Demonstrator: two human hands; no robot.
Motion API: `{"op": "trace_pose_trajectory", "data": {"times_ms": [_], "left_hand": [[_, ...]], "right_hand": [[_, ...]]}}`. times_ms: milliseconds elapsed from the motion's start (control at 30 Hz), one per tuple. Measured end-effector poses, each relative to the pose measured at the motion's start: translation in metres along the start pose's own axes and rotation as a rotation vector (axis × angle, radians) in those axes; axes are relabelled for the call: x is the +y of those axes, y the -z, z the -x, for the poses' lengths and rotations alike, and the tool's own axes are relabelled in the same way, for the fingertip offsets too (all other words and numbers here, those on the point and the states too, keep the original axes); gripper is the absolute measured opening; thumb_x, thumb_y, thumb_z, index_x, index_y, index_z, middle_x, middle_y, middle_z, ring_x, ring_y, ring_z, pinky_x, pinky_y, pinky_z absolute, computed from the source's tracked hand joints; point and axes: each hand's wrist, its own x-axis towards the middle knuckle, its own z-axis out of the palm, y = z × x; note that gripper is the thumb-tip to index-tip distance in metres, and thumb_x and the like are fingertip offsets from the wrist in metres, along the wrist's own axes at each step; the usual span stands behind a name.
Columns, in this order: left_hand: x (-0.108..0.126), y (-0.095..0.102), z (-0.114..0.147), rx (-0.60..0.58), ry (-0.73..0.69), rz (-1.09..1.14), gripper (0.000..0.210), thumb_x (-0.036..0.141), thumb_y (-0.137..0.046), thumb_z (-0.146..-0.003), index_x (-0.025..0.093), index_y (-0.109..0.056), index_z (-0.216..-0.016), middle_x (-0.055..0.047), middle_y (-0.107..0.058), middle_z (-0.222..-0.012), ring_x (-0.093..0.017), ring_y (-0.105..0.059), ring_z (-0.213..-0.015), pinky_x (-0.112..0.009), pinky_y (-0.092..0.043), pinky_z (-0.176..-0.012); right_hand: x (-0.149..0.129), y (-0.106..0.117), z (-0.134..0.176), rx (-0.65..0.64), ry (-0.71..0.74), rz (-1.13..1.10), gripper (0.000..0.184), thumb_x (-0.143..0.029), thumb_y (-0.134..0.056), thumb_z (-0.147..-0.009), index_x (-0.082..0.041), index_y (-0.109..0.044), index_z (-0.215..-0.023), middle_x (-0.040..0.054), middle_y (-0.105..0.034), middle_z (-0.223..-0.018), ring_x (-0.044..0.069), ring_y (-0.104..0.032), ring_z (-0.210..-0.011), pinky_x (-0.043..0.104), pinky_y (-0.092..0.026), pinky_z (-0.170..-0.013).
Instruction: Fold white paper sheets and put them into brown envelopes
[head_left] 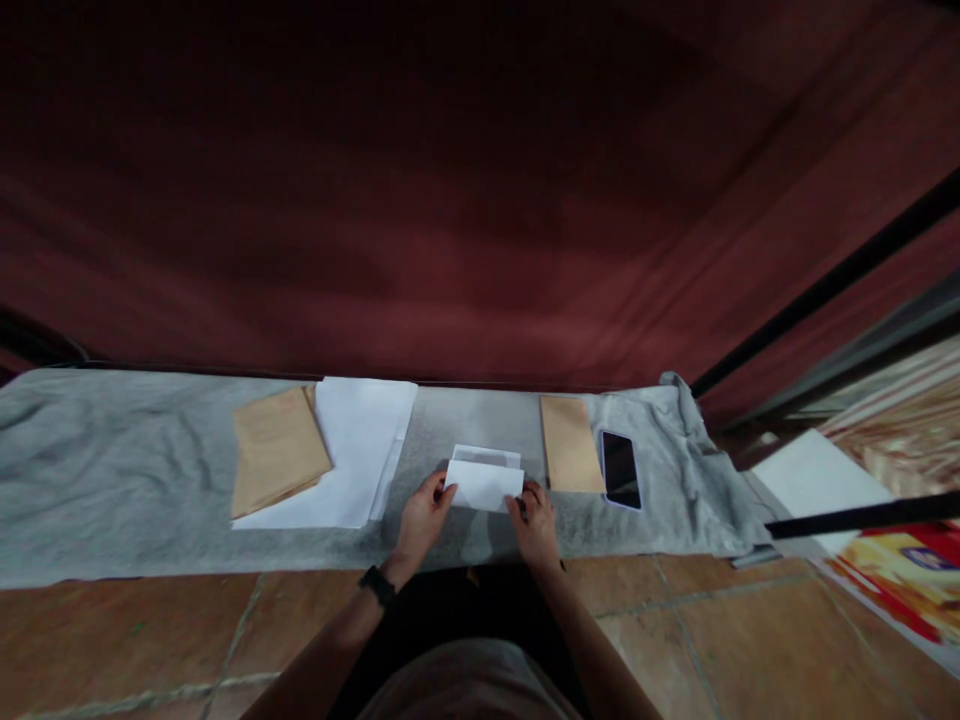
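A folded sheet of white paper [484,487] is held low over the grey cloth in the middle. Its upper part shows behind the front fold, with a greyish band between; whether this is one sheet or two I cannot tell. My left hand [423,515] pinches the paper's left edge between thumb and fingers, and a dark watch sits on that wrist. At the lower right corner, my right hand [535,522] grips the paper the same way, its fingers curled. Just right of that hand lies a brown envelope [571,445].
Grey cloth [112,470] covers the long, narrow surface. To the left, brown envelopes [277,445] overlap white sheets [367,430]. A phone [620,468] lies right of the single envelope. A dark red wall or panel [465,250] rises behind; black bars [832,280] slant at right.
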Motion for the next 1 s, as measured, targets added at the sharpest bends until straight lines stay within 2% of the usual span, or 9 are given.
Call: {"op": "trace_pose_trajectory", "data": {"times_ms": [333,533,733,867,1000], "left_hand": [[0.017,-0.004,-0.024,0.031,0.107,-0.241,0.023,0.032,-0.053,-0.099,0.022,-0.065,-0.116,-0.003,-0.077,-0.096,-0.018,-0.072,-0.084,-0.025,-0.047,-0.07],[0.022,-0.008,-0.034,0.026,0.126,-0.378,0.027,0.033,-0.052,-0.1,0.022,-0.064,-0.122,-0.006,-0.077,-0.101,-0.021,-0.072,-0.086,-0.026,-0.047,-0.069],[0.024,-0.014,-0.039,0.018,0.116,-0.466,0.038,0.035,-0.045,-0.102,0.023,-0.054,-0.138,-0.008,-0.077,-0.102,-0.024,-0.073,-0.088,-0.029,-0.05,-0.073],[0.024,-0.016,-0.04,0.001,0.086,-0.499,0.041,0.035,-0.041,-0.104,0.021,-0.052,-0.14,-0.011,-0.076,-0.105,-0.025,-0.073,-0.091,-0.032,-0.052,-0.078],[0.022,-0.017,-0.039,-0.026,0.033,-0.513,0.04,0.033,-0.039,-0.104,0.021,-0.052,-0.14,-0.012,-0.074,-0.112,-0.024,-0.073,-0.095,-0.033,-0.053,-0.081]], "right_hand": [[-0.014,0.0,-0.021,-0.035,-0.071,0.346,0.03,-0.037,-0.045,-0.102,-0.017,-0.067,-0.105,0.0157,-0.065,-0.114,0.03,-0.059,-0.11,0.041,-0.045,-0.09],[-0.017,-0.004,-0.028,-0.023,-0.065,0.408,0.029,-0.036,-0.045,-0.102,-0.016,-0.066,-0.105,0.0173,-0.064,-0.114,0.032,-0.059,-0.108,0.042,-0.043,-0.091],[-0.016,-0.007,-0.028,-0.008,-0.067,0.445,0.033,-0.037,-0.043,-0.102,-0.013,-0.063,-0.111,0.0201,-0.064,-0.115,0.033,-0.059,-0.105,0.044,-0.044,-0.09],[-0.015,-0.01,-0.027,0.015,-0.055,0.434,0.039,-0.033,-0.044,-0.102,-0.011,-0.054,-0.132,0.0225,-0.061,-0.128,0.033,-0.057,-0.115,0.046,-0.044,-0.094],[-0.02,-0.015,-0.024,-0.019,0.053,0.373,0.05,-0.022,-0.041,-0.1,-0.011,-0.04,-0.149,0.0213,-0.044,-0.153,0.032,-0.042,-0.138,0.05,-0.036,-0.109]]}}
